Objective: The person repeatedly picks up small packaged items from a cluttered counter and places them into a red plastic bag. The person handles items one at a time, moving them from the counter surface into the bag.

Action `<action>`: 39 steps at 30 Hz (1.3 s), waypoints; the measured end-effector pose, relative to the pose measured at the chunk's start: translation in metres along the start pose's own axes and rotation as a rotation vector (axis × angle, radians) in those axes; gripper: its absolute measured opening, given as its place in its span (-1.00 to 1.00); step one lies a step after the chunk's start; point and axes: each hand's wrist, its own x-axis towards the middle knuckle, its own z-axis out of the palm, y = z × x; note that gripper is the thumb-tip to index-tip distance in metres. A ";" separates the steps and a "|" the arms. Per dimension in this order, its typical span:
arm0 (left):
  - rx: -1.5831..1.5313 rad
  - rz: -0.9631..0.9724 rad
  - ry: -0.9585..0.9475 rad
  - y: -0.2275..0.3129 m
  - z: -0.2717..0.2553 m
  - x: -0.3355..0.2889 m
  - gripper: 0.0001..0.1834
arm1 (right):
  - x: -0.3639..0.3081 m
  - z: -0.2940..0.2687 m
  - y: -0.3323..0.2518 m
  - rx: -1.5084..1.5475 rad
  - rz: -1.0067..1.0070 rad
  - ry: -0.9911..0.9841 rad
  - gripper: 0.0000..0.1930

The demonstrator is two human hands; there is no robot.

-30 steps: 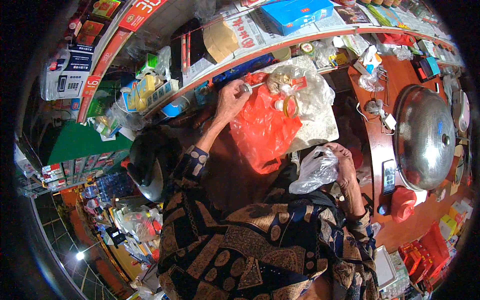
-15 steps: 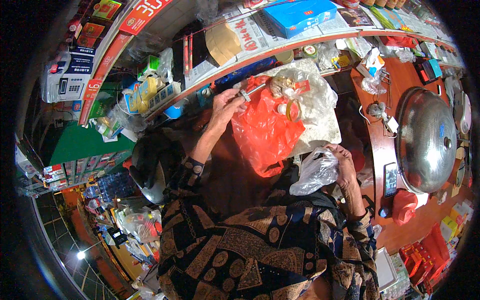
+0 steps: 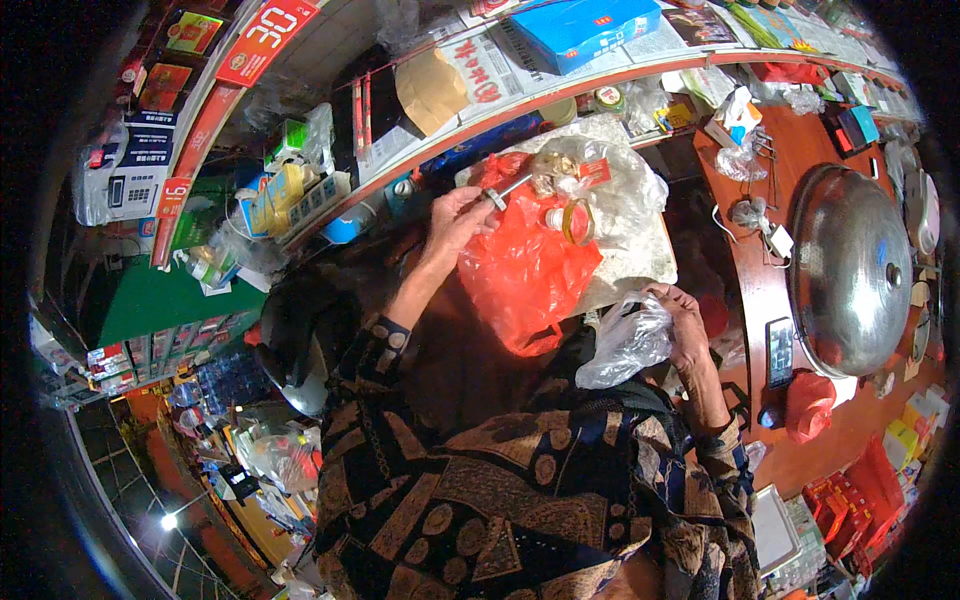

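Observation:
My left hand [image 3: 456,225] is closed around a slim metal rod with a pale grey collar [image 3: 497,199], its tip pointing at brownish small pieces [image 3: 552,173] in clear plastic. Below that hand, a crumpled red plastic bag [image 3: 530,270] spreads over a pale board [image 3: 645,265] and hangs off its near edge. On the bag's right side lies a small round container with a gold rim [image 3: 577,222]. My right hand [image 3: 686,322] pinches the top of a clear plastic bag [image 3: 625,345], which hangs at the board's near right corner. I cannot make out what is in this bag.
Right of me, a reddish-brown table [image 3: 745,310] bears a large domed metal lid [image 3: 850,270], a phone [image 3: 780,352] and a red bundle [image 3: 808,405]. A shelf with a blue box [image 3: 585,35] runs across the far side. A dark bin-like object [image 3: 305,345] stands left.
The whole view has shifted slightly. Both hands keep their grips; the rod and the clear bag stay in nearly the same places over the board.

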 end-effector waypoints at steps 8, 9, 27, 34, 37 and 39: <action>0.347 0.158 -0.110 -0.026 -0.003 0.016 -0.67 | 0.000 0.006 -0.008 0.026 -0.002 -0.051 -0.83; 0.466 0.262 -0.075 -0.027 -0.005 0.016 -0.65 | -0.001 0.007 -0.008 0.016 -0.001 -0.052 -0.82; 1.078 0.785 -0.116 0.030 0.063 0.038 -0.42 | 0.006 0.004 -0.004 0.021 -0.006 -0.038 -0.83; 0.869 0.702 -0.132 0.021 0.072 0.062 -0.54 | 0.001 -0.002 -0.005 0.053 -0.012 0.007 -0.81; 0.392 0.402 -0.194 0.030 0.055 0.063 -0.66 | 0.004 -0.003 -0.001 0.062 -0.016 0.002 -0.82; 0.198 0.342 -0.214 0.044 0.054 0.057 -0.70 | 0.004 -0.005 0.002 0.060 -0.031 0.015 -0.81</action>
